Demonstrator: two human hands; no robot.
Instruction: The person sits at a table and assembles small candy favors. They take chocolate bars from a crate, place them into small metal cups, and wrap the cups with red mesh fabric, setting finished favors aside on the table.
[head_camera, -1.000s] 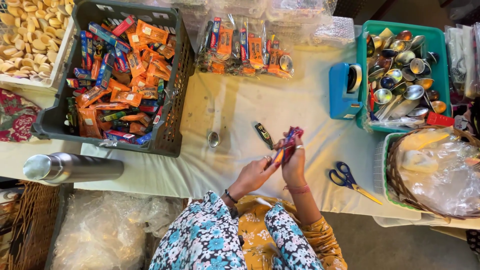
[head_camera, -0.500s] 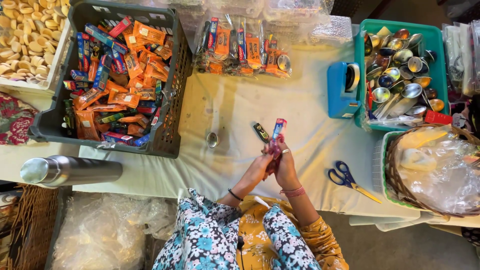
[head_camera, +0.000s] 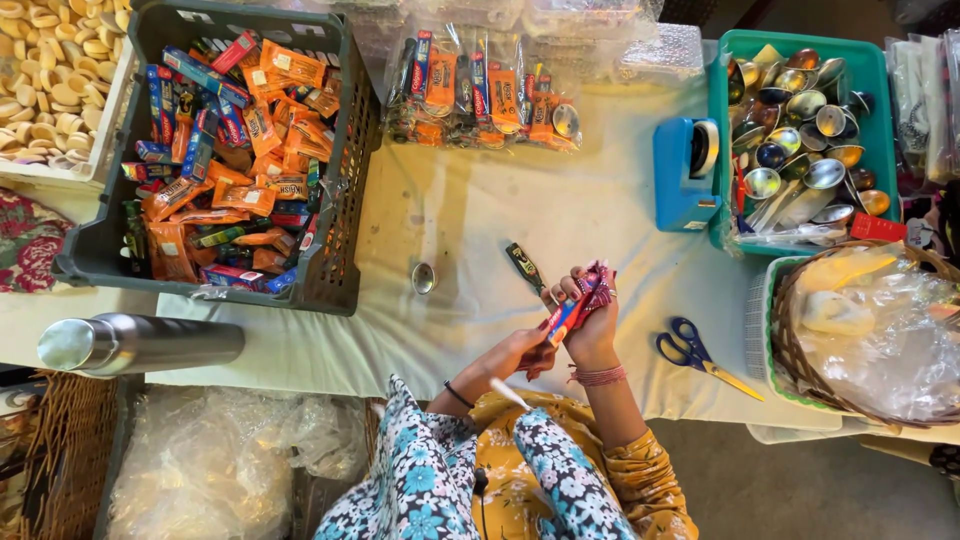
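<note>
1. While both hands meet just above the near edge of the cream cloth-covered table (head_camera: 480, 230), the right hand (head_camera: 592, 325) is curled around a bunch of red and blue wrapped sticks and a patterned pink packet (head_camera: 598, 285), fingers closed tightly on it.
2. Below it, the left hand (head_camera: 520, 350) pinches the lower end of a slim red and blue carton (head_camera: 563, 320), which slants up into the right hand's grasp; the two hands touch.
3. As a judgement, the step in hand looks like gathering small items into one bundle, the carton being seated among the rest.
4. Any further move would call for a firm right-hand grip so nothing slides out, and for the left hand to free itself without loosening the bunch.
5. Just beside the hands on the cloth lie a dark green narrow sachet (head_camera: 525, 267) and a small round silver tin (head_camera: 424, 278), both apart from the bundle.
6. Near the right hand sit blue-handled scissors (head_camera: 690, 345), with a blue tape dispenser (head_camera: 685, 175) farther up.
7. Well apart to the left stands a dark grey plastic crate (head_camera: 345, 230) heaped with orange and blue packets; clear bags of finished sets (head_camera: 480, 90) lie at the far edge.
8. A green tub (head_camera: 725, 120) of shiny metal bowls stands on the right.
</note>
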